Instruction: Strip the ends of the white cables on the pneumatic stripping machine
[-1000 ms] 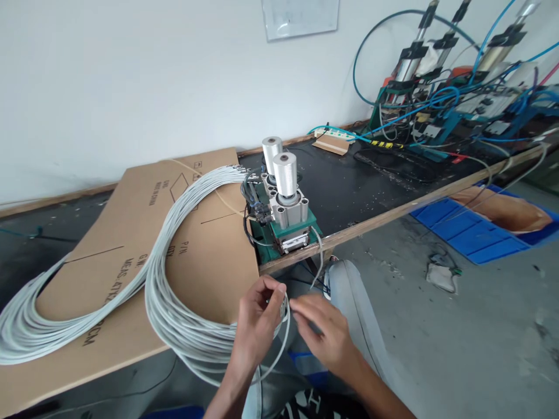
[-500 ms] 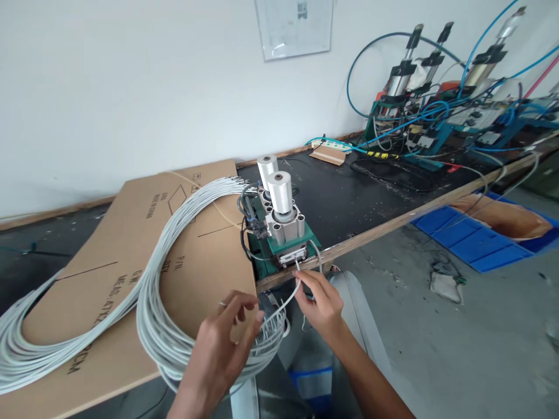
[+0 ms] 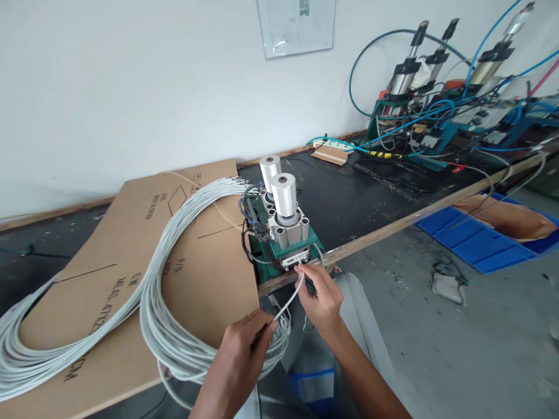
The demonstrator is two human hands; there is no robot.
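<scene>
Cable (image 3: 288, 301) right in the middle of it, one pale strand slanting up between the two hands, its upper end at the front of the press (image 3: 288, 233); whether the tip is inside, the fingers hide. Right hand (image 3: 321, 298) has it pinched near that end, thumb and fingertips together on the strand, just beside the bench edge. Left hand (image 3: 242, 355), lower and nearer the body, has thumb and forefinger closed on the same strand, the other fingers curled under. And what a press: two silver cylinders upright on top, green plate beneath, dark hoses (image 3: 250, 209) bunched at its left. Over to the left, the bundle (image 3: 151, 302), a thick sweep of pale strands, curving in an S across the printed cardboard (image 3: 209, 262), one loop hanging over the near edge behind the left hand. Black bench (image 3: 362, 192) stretching off to the right, a power strip (image 3: 334, 144) at the back with a scrap of card just in front. Far right, the machines (image 3: 406, 81), all tilted cylinders and blue tubes. Below them on the grey floor (image 3: 437, 343), a blue bin (image 3: 463, 244) with a brown liner. High on the white wall, a sheet (image 3: 299, 29).
</scene>
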